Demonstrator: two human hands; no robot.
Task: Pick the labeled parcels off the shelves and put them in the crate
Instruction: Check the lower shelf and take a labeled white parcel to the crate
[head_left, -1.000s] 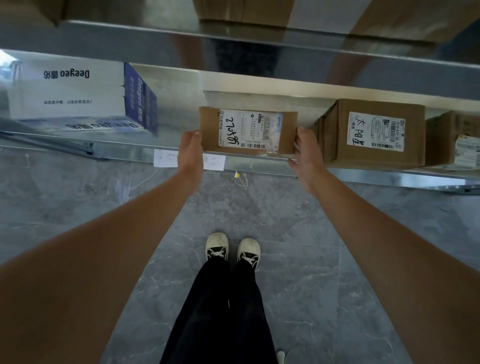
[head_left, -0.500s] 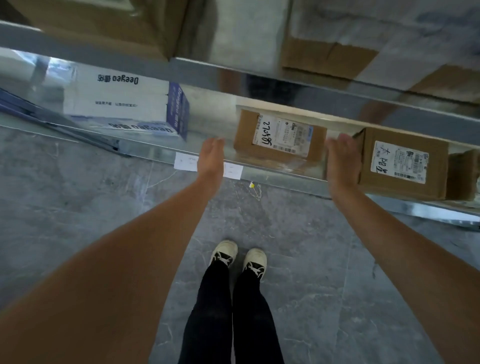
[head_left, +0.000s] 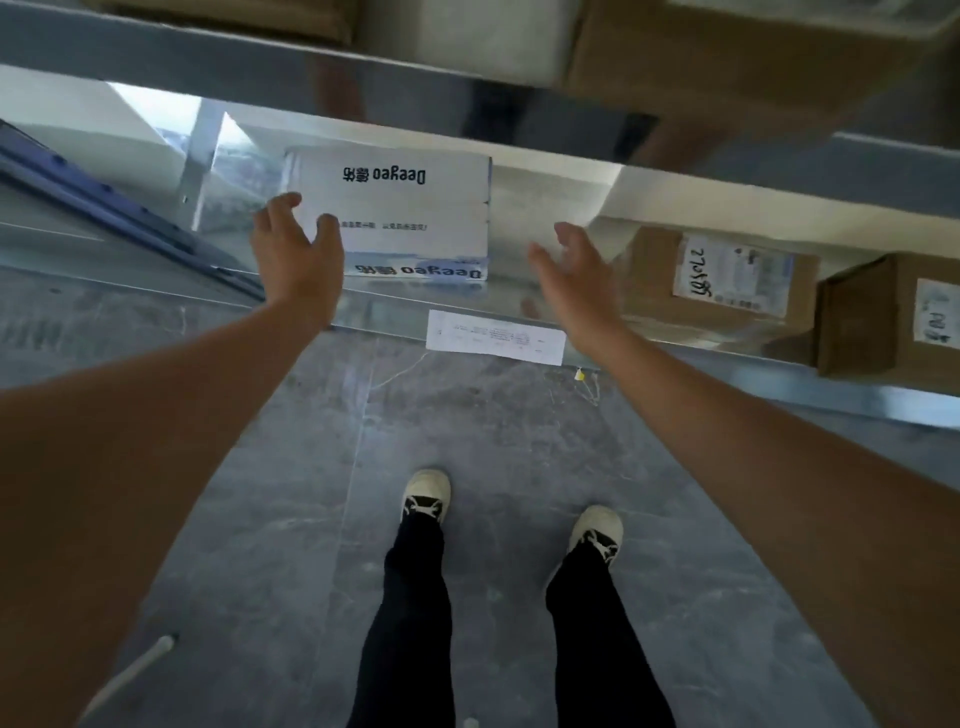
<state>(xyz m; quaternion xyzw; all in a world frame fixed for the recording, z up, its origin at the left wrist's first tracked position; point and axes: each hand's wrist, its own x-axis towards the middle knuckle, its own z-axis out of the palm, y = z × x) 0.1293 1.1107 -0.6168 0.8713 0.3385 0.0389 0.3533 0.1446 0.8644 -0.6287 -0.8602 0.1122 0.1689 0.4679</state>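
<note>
Both hands were spread open and held nothing: the left hand (head_left: 296, 260) overlapped the white box (head_left: 410, 218), the right hand (head_left: 574, 275) hung apart from it. The labeled parcels (head_left: 727, 280) sat on the shelf (head_left: 384, 312), right of the right hand.

You held both bare arms stretched forward, away from your body. Your left hand (head_left: 298, 254) was raised with fingers spread and loosely curved, thumb apart, gripping nothing. Your right hand (head_left: 574, 275) was raised to the right of it, palm turned toward the left, fingers relaxed and slightly bent, also holding nothing. Your legs stood apart below.
</note>
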